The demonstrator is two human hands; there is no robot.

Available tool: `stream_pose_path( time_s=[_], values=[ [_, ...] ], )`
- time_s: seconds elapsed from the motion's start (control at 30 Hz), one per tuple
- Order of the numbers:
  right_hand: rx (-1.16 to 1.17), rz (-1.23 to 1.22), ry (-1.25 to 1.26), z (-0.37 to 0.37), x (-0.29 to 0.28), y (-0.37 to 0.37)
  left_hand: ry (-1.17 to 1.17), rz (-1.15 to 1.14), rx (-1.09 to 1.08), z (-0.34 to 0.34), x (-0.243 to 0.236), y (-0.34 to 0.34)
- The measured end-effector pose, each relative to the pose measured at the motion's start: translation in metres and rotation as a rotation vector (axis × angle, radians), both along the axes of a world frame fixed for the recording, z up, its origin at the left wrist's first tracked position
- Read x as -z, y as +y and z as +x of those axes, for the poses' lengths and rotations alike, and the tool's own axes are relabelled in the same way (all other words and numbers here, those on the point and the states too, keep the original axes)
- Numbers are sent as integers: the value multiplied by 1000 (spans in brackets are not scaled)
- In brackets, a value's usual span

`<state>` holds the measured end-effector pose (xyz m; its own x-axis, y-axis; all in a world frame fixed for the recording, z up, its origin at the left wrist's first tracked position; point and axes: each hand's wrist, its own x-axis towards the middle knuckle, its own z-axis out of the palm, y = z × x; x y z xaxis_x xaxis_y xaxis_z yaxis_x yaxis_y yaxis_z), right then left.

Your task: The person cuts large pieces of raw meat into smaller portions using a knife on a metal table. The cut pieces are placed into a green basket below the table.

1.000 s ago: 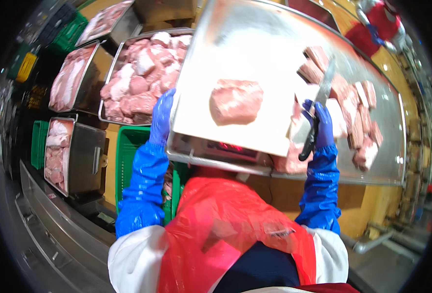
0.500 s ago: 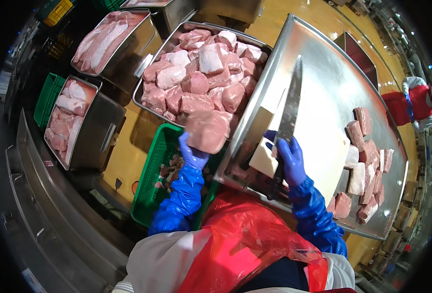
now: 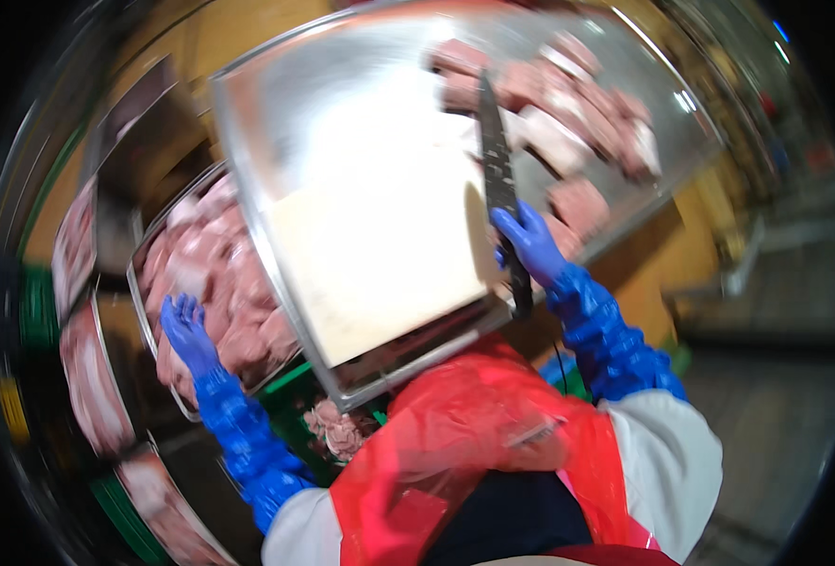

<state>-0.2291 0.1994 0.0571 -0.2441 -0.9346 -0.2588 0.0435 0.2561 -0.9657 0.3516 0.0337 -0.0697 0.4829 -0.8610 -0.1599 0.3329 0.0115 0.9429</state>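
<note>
My right hand (image 3: 532, 247), in a blue glove, is closed around the handle of a long knife (image 3: 497, 160), its blade pointing away from me. Below the blade are the edge of a white cutting board (image 3: 380, 292) and several cut pieces of meat (image 3: 579, 209). Above the left part of the raw meat chunks (image 3: 233, 307), which fill a metal bin, my gloved left hand (image 3: 187, 332) is open with its fingers stretched out. Nothing shows in it, and whether it touches the meat I cannot tell. Motion blurs the picture.
A raised-rim metal table (image 3: 276, 255) carries the board and meat pieces. Under its near left corner sits a green basket (image 3: 297, 401) with small meat scraps (image 3: 334, 429). More bins of long meat cuts (image 3: 95, 377) stand at the far left.
My left hand has let go of the large meat chunk and opened over the bin. The view has turned toward the right. My right hand still holds the knife, now nearer the cut pieces.
</note>
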Motion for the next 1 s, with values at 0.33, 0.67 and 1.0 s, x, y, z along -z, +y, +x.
stream_pose_path(
  time_s=[0.33,0.67,1.0],
  values=[
    [428,10,333,-307,138,98,-475,-47,1566,-563,-52,51],
    [409,-195,-372,-267,165,6,-440,252,1155,-709,116,48],
    [131,-237,-382,-67,32,-10,-444,-205,832,-470,-127,73]
  ],
)
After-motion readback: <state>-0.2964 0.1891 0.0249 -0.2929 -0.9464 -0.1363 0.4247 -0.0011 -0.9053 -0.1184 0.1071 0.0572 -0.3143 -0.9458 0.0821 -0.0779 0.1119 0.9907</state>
